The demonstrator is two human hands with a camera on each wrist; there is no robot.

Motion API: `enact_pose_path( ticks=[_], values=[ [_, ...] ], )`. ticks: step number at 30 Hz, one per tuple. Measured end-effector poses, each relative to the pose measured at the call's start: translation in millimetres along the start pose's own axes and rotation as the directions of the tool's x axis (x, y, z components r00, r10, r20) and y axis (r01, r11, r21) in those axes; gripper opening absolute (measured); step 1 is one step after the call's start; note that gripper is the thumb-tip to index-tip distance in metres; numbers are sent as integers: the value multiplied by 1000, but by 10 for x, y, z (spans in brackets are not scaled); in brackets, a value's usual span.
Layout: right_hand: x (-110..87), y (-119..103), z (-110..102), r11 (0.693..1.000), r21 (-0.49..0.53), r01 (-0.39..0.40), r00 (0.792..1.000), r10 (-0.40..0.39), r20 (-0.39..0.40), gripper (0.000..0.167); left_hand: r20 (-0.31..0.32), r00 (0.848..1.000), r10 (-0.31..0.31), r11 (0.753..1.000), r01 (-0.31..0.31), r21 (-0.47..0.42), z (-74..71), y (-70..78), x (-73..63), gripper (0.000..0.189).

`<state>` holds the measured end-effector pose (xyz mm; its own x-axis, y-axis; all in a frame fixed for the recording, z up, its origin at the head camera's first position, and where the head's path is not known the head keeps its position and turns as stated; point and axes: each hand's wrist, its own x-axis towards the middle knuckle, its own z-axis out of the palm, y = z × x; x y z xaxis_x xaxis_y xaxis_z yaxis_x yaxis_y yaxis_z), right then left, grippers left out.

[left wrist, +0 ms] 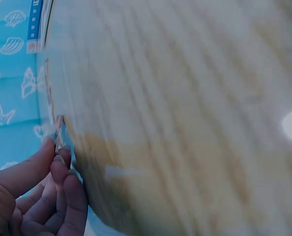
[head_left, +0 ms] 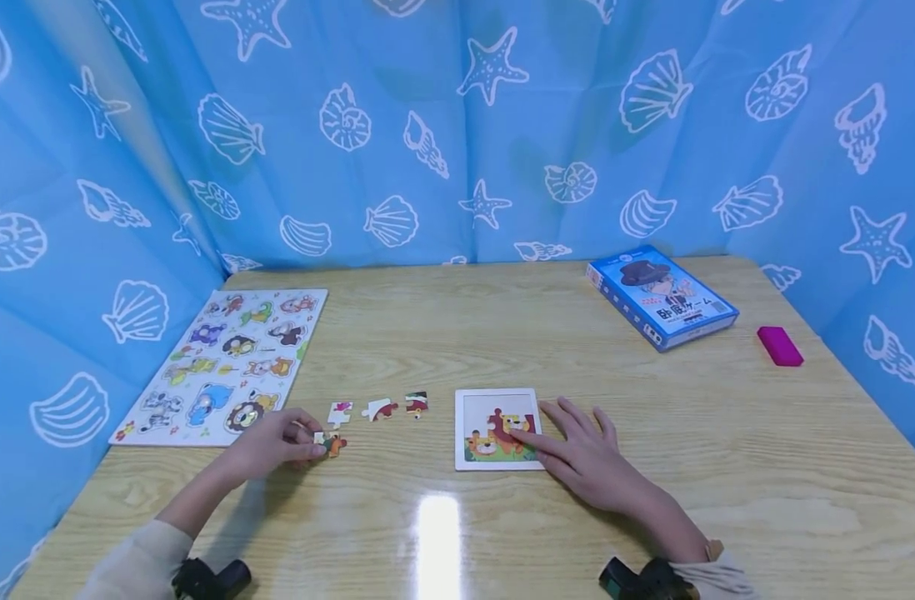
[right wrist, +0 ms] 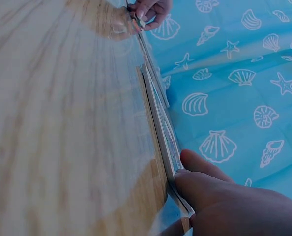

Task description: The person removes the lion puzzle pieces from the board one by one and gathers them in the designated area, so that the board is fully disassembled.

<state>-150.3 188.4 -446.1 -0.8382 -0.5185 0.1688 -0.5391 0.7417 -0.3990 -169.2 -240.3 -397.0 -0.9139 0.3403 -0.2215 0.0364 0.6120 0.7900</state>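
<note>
My left hand [head_left: 276, 440] pinches a puzzle piece [head_left: 336, 446] with orange and green on it, just above the table left of centre. In the left wrist view the held piece [left wrist: 61, 129] shows edge-on between thumb and fingers. A white square puzzle tray [head_left: 460, 429] lies at the middle, partly filled with joined pieces [head_left: 495, 446] showing animal faces. My right hand [head_left: 596, 467] rests at the tray's right side, fingers spread, the index fingertip touching the pieces. Seen from the right wrist, the thumb [right wrist: 200, 189] lies against the tray edge [right wrist: 160, 128].
Three loose pieces lie between the hands: a pink-marked one [head_left: 341, 412], a white-and-brown one [head_left: 381, 408] and a dark-topped one [head_left: 416, 403]. An animal board [head_left: 232, 367] lies left, a blue box [head_left: 662, 296] back right, and a magenta block [head_left: 780, 346] beyond it.
</note>
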Motion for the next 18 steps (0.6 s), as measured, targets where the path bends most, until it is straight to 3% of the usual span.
enact_pose_path(
  ticks=[6,12,18],
  values=[
    [1,17,2,1000,30,-9,1000,9,-2,37,75,997,-29,1000,28,15,-76,6,39,25],
    [7,27,14,998,58,-4,1000,6,-18,40,180,982,-51,998,46,31,-156,38,78,20],
    [10,41,19,998,58,-15,1000,17,-20,43,218,972,-93,994,78,79,-160,153,102,17]
  ],
)
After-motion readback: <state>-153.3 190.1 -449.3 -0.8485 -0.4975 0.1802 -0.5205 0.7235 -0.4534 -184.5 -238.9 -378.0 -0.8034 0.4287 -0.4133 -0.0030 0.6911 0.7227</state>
